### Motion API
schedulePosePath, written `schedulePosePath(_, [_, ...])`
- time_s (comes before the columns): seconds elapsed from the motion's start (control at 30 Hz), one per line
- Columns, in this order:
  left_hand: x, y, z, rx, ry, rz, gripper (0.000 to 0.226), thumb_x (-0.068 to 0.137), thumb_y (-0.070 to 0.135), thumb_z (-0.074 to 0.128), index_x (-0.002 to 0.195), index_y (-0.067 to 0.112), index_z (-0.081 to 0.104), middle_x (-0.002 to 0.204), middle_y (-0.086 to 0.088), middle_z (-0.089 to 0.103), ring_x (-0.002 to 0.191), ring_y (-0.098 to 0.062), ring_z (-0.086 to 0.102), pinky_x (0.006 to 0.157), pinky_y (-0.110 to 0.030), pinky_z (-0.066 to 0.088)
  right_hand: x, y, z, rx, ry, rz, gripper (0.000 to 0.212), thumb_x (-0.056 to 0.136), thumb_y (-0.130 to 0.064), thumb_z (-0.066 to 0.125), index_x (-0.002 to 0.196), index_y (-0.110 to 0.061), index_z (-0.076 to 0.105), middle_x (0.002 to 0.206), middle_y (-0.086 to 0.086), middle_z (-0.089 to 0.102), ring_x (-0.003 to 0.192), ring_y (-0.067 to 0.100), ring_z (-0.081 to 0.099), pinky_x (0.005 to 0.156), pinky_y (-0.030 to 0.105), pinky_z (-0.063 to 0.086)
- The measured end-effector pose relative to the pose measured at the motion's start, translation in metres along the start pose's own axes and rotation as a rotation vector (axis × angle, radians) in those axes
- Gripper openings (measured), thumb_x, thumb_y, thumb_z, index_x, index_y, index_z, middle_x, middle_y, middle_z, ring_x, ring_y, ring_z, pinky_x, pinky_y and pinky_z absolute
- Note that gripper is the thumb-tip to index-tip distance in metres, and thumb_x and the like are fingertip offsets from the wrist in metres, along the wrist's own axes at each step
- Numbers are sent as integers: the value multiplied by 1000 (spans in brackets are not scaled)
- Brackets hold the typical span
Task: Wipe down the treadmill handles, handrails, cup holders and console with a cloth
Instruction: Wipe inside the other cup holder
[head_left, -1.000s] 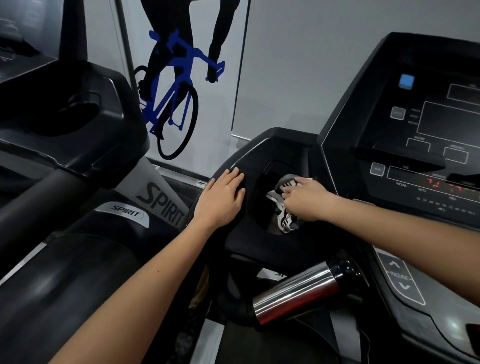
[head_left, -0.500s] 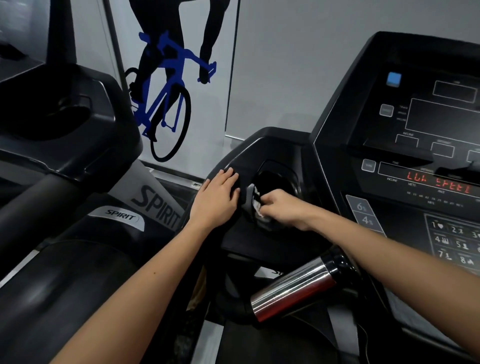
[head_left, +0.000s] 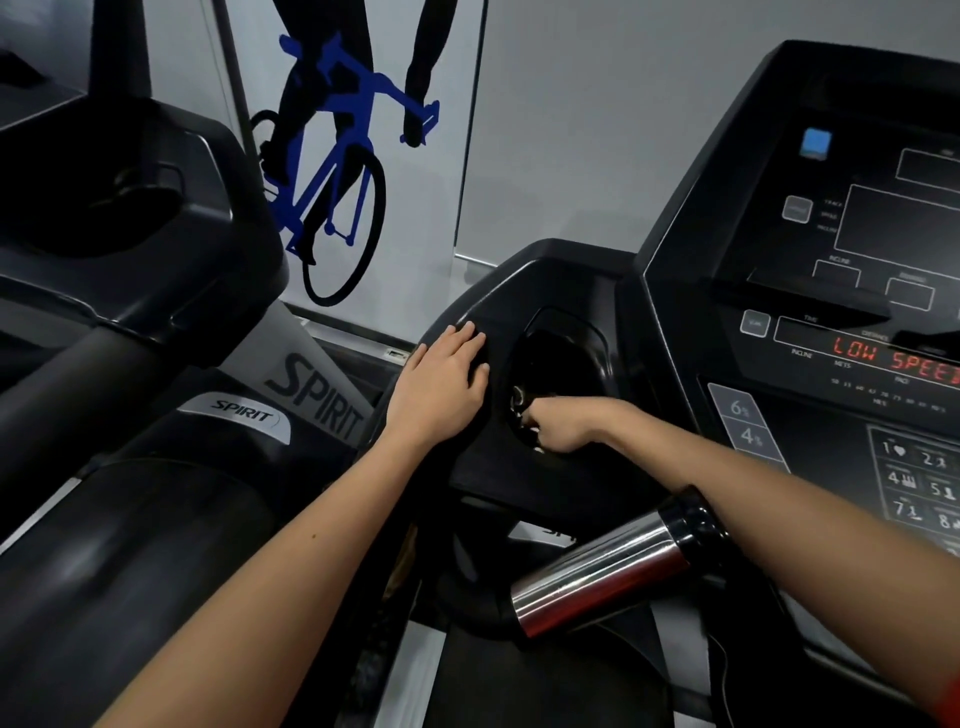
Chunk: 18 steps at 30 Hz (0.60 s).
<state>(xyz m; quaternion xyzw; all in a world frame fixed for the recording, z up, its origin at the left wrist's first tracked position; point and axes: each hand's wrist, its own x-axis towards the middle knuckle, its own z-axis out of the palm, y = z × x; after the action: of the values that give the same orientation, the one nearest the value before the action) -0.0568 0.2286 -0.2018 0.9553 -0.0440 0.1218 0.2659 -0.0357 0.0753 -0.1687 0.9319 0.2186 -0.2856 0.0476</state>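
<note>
Grey gym wall with a blue cyclist graphic (head_left: 337, 171) at the far side, a second treadmill (head_left: 130, 218) off to the left; I'm standing at the one on the right.

Step in hand, as I read it: wiping out the left cup holder (head_left: 558, 374). My right hand (head_left: 561, 423) is down at its near rim, clenched around the cloth (head_left: 519, 402) — only a small pale bunch of it shows past my knuckles, pressed against the near-left wall of the well. My left hand (head_left: 441, 389) lies flat and released on the housing just left of the holder, bracing, grasping nothing.

How to do it well:
- Keep the left palm planted; it steadies me while the right works blind in a dark well.
- Sweep the wall in a full ring, then push the cloth to the bottom — I can't see the floor of the holder from here, so go by feel.
- Finish on the rim and the ledge around it.
- Refold to a clean face before moving on.

Console (head_left: 831, 291) to the right is lit, reading "LOW SPEE..." — likely live, so wipe the keypad (head_left: 919, 483) lightly and avoid pressing keys. Steel-sleeved handle (head_left: 602, 577) near me, under my right forearm, is a likely next surface.
</note>
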Motion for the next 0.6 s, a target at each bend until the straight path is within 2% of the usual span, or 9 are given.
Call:
schedulePosePath(0.13, [0,-1,0,-4,-4,-5,48,98,33,35,145,23,30,155,9,21,144,-5,10,117,-32,7,-7,6,-8,-51,-46,-45,33,81,-1,41,102,-7,65,93,10,65,84,24,58,72,31,46])
schedulePosePath(0.23, [0,-1,1,-5,0,-6,48,98,33,36,145,24,30,155,9,21,144,-5,10,117,-32,7,-9,8,-8,-19,-117,-81,37,81,4,42,109,-6,64,107,11,65,91,22,58,79,30,46])
schedulePosePath(0.3, [0,0,2,2,1,-4,48,98,33,35,145,24,30,155,9,20,144,-5,9,117,-32,7,-4,10,-5,-61,-147,-96,39,84,3,42,118,-7,59,123,11,57,107,24,55,92,32,45])
schedulePosePath(0.37, [0,0,3,8,5,-7,48,99,32,35,145,24,29,155,9,20,144,-6,9,117,-32,7,1,10,-3,-163,-188,-71,46,90,-2,39,134,-11,46,141,9,38,127,29,41,106,37,35])
schedulePosePath(0.47, [-1,1,3,8,11,-5,48,99,32,35,145,24,29,155,9,20,144,-6,9,117,-32,7,9,9,-2,-296,-242,-19,53,96,-8,34,147,-17,22,151,9,20,139,33,22,114,39,22])
schedulePosePath(0.53, [-1,0,3,13,13,-1,47,99,32,34,145,24,30,155,9,20,144,-6,9,117,-32,7,13,9,2,-353,-213,28,53,98,-12,33,148,-19,18,151,10,23,140,33,22,114,40,21])
schedulePosePath(0.6, [0,0,3,16,10,0,47,99,32,34,145,24,29,155,9,20,144,-6,9,117,-32,7,14,5,6,-392,-136,89,48,97,-15,35,144,-17,27,148,10,33,135,31,33,110,44,29])
